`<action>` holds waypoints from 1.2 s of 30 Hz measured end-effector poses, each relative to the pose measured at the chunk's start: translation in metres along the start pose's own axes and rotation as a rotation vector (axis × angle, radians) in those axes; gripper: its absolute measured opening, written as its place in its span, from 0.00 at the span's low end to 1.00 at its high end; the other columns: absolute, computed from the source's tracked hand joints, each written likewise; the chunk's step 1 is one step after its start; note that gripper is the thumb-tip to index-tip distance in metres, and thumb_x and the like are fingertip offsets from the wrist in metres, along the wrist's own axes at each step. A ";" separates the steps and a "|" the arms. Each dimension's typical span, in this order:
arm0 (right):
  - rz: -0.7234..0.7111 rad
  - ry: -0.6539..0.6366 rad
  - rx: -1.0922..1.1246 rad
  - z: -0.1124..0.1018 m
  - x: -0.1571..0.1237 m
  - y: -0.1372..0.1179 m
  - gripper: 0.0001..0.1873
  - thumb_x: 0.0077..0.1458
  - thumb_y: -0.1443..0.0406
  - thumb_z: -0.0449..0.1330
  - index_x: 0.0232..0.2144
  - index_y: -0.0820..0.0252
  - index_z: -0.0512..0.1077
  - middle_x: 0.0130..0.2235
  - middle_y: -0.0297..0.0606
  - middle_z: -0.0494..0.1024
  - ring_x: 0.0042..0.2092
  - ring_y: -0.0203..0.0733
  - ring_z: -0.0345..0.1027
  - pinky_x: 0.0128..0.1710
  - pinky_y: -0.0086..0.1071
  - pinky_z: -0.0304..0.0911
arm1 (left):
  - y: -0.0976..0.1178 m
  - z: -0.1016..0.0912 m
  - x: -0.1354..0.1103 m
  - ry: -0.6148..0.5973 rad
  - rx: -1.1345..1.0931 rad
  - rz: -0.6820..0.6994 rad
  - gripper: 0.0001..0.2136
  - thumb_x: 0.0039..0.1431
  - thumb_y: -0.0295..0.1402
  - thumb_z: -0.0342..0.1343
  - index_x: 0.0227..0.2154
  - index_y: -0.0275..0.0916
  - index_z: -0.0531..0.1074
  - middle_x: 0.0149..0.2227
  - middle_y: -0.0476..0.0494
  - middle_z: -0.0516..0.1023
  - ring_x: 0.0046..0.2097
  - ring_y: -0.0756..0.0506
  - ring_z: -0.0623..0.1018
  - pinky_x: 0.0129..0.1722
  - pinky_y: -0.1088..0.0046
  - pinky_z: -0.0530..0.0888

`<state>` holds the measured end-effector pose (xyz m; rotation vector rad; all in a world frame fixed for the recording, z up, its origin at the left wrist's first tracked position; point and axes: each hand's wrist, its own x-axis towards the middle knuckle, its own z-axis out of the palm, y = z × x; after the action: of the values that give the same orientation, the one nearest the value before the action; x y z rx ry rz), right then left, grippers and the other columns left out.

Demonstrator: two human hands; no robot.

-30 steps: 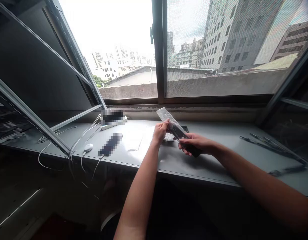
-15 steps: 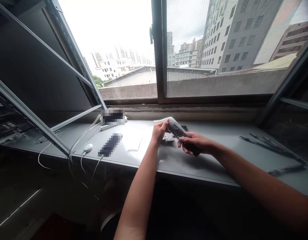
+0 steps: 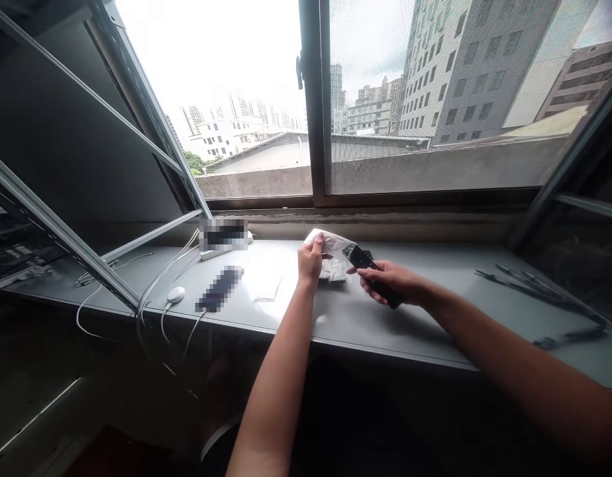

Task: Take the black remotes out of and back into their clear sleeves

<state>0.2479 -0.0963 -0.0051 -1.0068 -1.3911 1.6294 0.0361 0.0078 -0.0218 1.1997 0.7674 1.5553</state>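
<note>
My right hand [image 3: 391,281] grips a slim black remote-like device [image 3: 369,271] above the grey window-side counter [image 3: 385,331]. My left hand [image 3: 310,257] pinches a clear plastic sleeve [image 3: 330,242], and the far tip of the black device is still just inside the sleeve's mouth. Beneath the hands, more crumpled clear plastic [image 3: 334,270] lies on the counter.
To the left lie a blurred dark flat object [image 3: 219,289], a white round puck on a cable [image 3: 175,294], a white power strip [image 3: 222,240] and several white cables. Dark thin tools [image 3: 529,281] lie at the right. Slanted metal frame bars [image 3: 62,228] cross the left side.
My left hand has drawn the plastic sleeve up and to the left, off most of the black device. The sleeve has crumpled down from standing upright. My right hand stayed nearly still.
</note>
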 end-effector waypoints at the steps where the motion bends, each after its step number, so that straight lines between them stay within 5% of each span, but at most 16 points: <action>1: -0.024 0.019 0.024 -0.001 0.001 0.001 0.27 0.59 0.49 0.76 0.49 0.63 0.78 0.30 0.36 0.79 0.23 0.35 0.70 0.17 0.27 0.66 | 0.000 -0.001 0.001 0.045 -0.008 0.020 0.21 0.63 0.52 0.67 0.33 0.36 0.83 0.30 0.44 0.81 0.32 0.47 0.79 0.29 0.72 0.80; 6: -0.127 0.116 0.092 -0.009 0.005 0.005 0.21 0.61 0.53 0.75 0.48 0.62 0.81 0.39 0.48 0.85 0.27 0.39 0.74 0.20 0.30 0.68 | -0.001 -0.004 0.002 0.129 0.028 0.040 0.16 0.66 0.46 0.65 0.37 0.37 0.85 0.31 0.45 0.81 0.34 0.47 0.78 0.30 0.73 0.79; 13: -0.077 0.006 0.056 0.002 -0.005 -0.007 0.31 0.67 0.55 0.71 0.68 0.53 0.74 0.47 0.50 0.88 0.27 0.39 0.76 0.24 0.31 0.72 | 0.002 0.005 -0.005 -0.096 -0.025 0.000 0.16 0.69 0.46 0.62 0.48 0.41 0.87 0.51 0.38 0.87 0.54 0.38 0.83 0.50 0.66 0.79; 19: -0.082 -0.004 0.048 0.011 -0.009 -0.014 0.37 0.66 0.55 0.71 0.73 0.53 0.69 0.46 0.47 0.88 0.24 0.35 0.72 0.24 0.28 0.72 | 0.010 0.013 -0.012 -0.225 -0.316 -0.134 0.12 0.68 0.43 0.67 0.45 0.41 0.87 0.62 0.38 0.82 0.66 0.35 0.78 0.65 0.56 0.75; 29: -0.090 0.016 -0.026 0.004 -0.005 -0.007 0.35 0.66 0.52 0.71 0.71 0.50 0.71 0.50 0.48 0.88 0.27 0.37 0.77 0.26 0.29 0.74 | 0.017 0.011 -0.015 -0.304 -0.395 -0.233 0.17 0.68 0.43 0.67 0.53 0.39 0.85 0.58 0.33 0.84 0.65 0.33 0.79 0.66 0.52 0.76; 36: -0.154 0.018 -0.007 0.003 -0.002 -0.005 0.30 0.64 0.55 0.73 0.65 0.52 0.78 0.60 0.51 0.83 0.49 0.55 0.85 0.26 0.29 0.73 | 0.016 0.006 -0.009 -0.165 -0.362 -0.189 0.12 0.65 0.37 0.66 0.48 0.39 0.85 0.61 0.35 0.83 0.66 0.33 0.78 0.63 0.54 0.78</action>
<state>0.2460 -0.0987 0.0001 -0.8938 -1.4271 1.4996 0.0367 -0.0065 -0.0089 0.9449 0.4527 1.3504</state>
